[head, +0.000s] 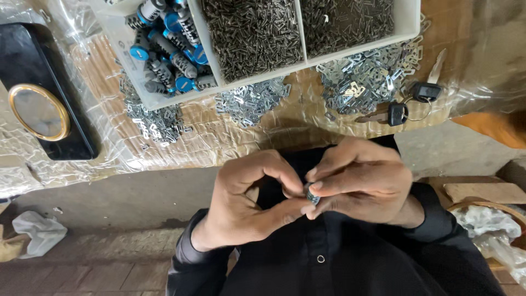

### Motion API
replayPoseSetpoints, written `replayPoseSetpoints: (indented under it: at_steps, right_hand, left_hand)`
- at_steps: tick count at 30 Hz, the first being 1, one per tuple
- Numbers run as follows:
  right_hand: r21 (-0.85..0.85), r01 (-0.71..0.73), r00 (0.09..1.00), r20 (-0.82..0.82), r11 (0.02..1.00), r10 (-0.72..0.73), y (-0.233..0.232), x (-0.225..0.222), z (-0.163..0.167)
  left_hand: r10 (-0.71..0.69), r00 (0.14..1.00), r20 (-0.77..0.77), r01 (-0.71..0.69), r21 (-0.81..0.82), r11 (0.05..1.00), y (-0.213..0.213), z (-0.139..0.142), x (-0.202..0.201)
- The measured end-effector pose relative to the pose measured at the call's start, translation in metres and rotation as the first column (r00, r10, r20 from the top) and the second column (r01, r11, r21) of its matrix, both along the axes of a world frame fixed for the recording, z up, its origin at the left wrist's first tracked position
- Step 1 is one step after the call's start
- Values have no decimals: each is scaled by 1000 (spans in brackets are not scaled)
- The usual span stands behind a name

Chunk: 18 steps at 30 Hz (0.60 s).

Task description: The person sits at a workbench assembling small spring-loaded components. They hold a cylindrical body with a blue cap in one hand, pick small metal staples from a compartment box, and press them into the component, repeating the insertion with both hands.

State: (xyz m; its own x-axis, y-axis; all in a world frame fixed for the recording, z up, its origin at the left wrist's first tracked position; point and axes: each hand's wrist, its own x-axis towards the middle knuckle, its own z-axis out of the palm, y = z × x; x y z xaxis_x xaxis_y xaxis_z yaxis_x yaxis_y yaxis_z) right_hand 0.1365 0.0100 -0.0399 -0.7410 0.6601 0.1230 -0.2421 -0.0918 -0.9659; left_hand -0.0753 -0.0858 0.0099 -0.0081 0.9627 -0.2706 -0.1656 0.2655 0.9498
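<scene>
My left hand (249,197) and my right hand (359,181) meet in front of my dark shirt, fingertips pinched together around a small metal part (312,196) with a bit of blue on it. Most of the part is hidden by the fingers. Both hands hover just off the near edge of the work table (285,126), which is wrapped in clear plastic.
A white divided tray (164,98) holds blue-capped cylinders (167,49) and small dark screws (255,33). Piles of flat metal plates (361,82) lie around it. Keys (402,109) rest at the right, a black case with a gold oval (41,109) at the left.
</scene>
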Motion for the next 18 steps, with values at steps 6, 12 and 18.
replayPoseSetpoints:
  at_steps: [6, 12, 18]
  right_hand:
    - [-410, 49, 998, -26, 911, -65, -10, 12, 8]
    - [-401, 0, 998, -56, 916, -25, -11, 19, 11]
    - [-401, -19, 999, -41, 916, 3, -10, 23, 8]
  left_hand:
    - [187, 512, -838, 34, 237, 971, 14, -1, 9]
    - [216, 422, -880, 3, 239, 971, 3, -18, 16]
    - [163, 344, -925, 85, 203, 975, -2, -19, 13]
